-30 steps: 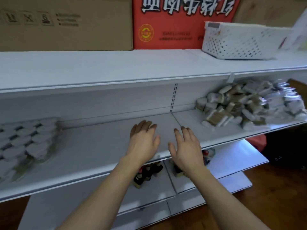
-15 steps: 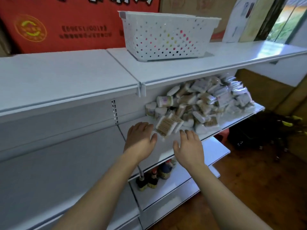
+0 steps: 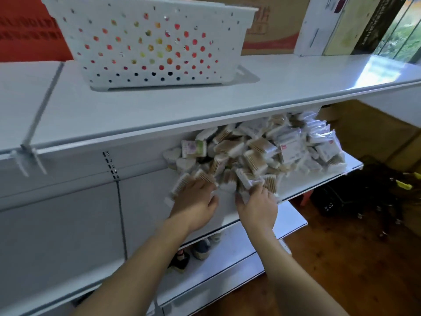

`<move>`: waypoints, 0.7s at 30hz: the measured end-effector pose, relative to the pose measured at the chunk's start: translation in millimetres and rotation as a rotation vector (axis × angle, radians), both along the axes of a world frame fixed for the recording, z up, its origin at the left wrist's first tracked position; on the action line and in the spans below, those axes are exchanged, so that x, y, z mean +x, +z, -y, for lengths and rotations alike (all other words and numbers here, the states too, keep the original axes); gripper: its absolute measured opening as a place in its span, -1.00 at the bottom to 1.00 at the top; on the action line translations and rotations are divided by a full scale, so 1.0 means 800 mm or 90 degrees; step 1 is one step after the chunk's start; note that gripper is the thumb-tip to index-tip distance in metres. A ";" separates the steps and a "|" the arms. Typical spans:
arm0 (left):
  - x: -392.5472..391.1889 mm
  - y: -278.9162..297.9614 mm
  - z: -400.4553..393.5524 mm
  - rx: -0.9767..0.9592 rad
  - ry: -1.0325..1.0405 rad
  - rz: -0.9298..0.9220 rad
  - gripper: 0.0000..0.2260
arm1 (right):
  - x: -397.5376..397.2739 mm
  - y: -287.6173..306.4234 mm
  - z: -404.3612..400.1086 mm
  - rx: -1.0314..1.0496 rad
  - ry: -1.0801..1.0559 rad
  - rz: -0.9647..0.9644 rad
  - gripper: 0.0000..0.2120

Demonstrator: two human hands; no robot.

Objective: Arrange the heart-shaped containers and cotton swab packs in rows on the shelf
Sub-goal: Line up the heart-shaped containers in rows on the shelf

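Note:
A loose heap of cotton swab packs [image 3: 262, 153] lies on the middle shelf [image 3: 307, 179], under the top shelf. White heart-shaped containers [image 3: 180, 164] sit at the heap's left end. My left hand [image 3: 196, 201] reaches into the heap's near left edge, fingers curled over a tilted cotton swab pack [image 3: 181, 187]. My right hand [image 3: 256, 206] is beside it, with thumb and fingers around another cotton swab pack [image 3: 247, 180]. The fingertips are blurred and partly hidden among the packs.
A white perforated basket [image 3: 148, 42] with coloured items inside stands on the top shelf [image 3: 284, 87]. Cardboard boxes line the back. Small bottles [image 3: 182, 258] stand on the lower shelf. Dark bags [image 3: 355, 197] lie on the wooden floor at the right.
The view swung right, from the bare left shelf section to the heap. Both hands moved forward off the shelf edge into the near side of the heap and closed on packs.

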State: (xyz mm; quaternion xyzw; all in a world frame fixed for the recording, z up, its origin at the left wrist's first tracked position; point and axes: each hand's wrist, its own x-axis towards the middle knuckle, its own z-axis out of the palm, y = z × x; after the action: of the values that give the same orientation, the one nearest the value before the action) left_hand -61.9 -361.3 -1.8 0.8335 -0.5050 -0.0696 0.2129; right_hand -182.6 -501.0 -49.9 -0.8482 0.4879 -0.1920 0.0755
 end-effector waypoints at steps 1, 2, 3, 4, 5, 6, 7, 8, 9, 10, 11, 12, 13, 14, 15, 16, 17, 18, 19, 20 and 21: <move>-0.007 0.001 0.007 0.005 0.013 -0.008 -0.69 | 0.002 -0.001 0.007 -0.002 0.023 -0.001 -0.61; -0.013 0.003 0.013 0.005 0.025 -0.011 -0.69 | 0.002 -0.002 0.013 -0.011 0.056 0.003 -0.65; -0.020 0.005 0.019 -0.002 0.037 -0.011 -0.70 | 0.001 -0.002 0.017 -0.022 0.091 0.012 -0.69; -0.025 0.005 0.025 -0.012 0.051 -0.009 -0.70 | -0.002 -0.002 0.018 -0.026 0.123 0.029 -0.73; -0.029 0.005 0.031 -0.023 0.065 -0.004 -0.71 | -0.007 -0.003 0.019 -0.028 0.154 0.054 -0.74; -0.033 0.004 0.035 -0.027 0.078 0.004 -0.70 | -0.014 -0.005 0.020 -0.030 0.185 0.085 -0.75; -0.037 0.002 0.038 -0.023 0.085 0.013 -0.68 | -0.022 -0.007 0.019 -0.024 0.210 0.118 -0.76; -0.041 0.001 0.040 -0.009 0.079 0.017 -0.64 | -0.030 -0.007 0.020 -0.002 0.227 0.148 -0.78; -0.044 -0.002 0.041 0.010 0.058 0.016 -0.57 | -0.037 -0.007 0.020 0.029 0.239 0.174 -0.79; -0.048 -0.004 0.041 0.033 0.030 0.015 -0.49 | -0.042 -0.006 0.020 0.066 0.251 0.197 -0.80; -0.051 -0.006 0.041 0.058 0.005 0.017 -0.41 | -0.044 -0.005 0.019 0.109 0.264 0.218 -0.81; -0.053 -0.008 0.040 0.081 -0.013 0.024 -0.35 | -0.045 -0.002 0.016 0.155 0.275 0.243 -0.81; -0.054 -0.011 0.040 0.090 -0.025 0.033 -0.31 | -0.045 0.001 0.013 0.205 0.282 0.276 -0.81; -0.053 -0.015 0.039 0.085 -0.032 0.041 -0.28 | -0.044 0.003 0.011 0.259 0.281 0.317 -0.81; -0.052 -0.018 0.038 0.080 -0.033 0.048 -0.27 | -0.043 0.005 0.009 0.313 0.281 0.357 -0.82; -0.051 -0.018 0.035 0.079 -0.030 0.056 -0.26 | -0.042 0.005 0.007 0.357 0.286 0.386 -0.82; -0.050 -0.017 0.031 0.072 -0.025 0.071 -0.27 | -0.042 0.005 0.006 0.380 0.301 0.402 -0.82; -0.047 -0.017 0.027 0.056 -0.014 0.083 -0.30 | -0.042 0.005 0.007 0.373 0.323 0.404 -0.82; -0.045 -0.014 0.021 0.030 0.013 0.085 -0.34 | -0.041 0.007 0.009 0.335 0.346 0.400 -0.82; -0.042 -0.011 0.015 0.002 0.048 0.075 -0.35 | -0.038 0.010 0.013 0.277 0.357 0.384 -0.80; -0.040 -0.007 0.007 -0.020 0.084 0.061 -0.34 | -0.032 0.012 0.021 0.208 0.359 0.347 -0.77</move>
State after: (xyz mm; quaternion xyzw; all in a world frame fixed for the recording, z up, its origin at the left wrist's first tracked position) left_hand -94.2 -367.1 -7.2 0.8640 -0.4595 -0.0072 0.2056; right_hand -208.1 -517.7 -40.2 -0.8434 0.2229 -0.3014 0.3848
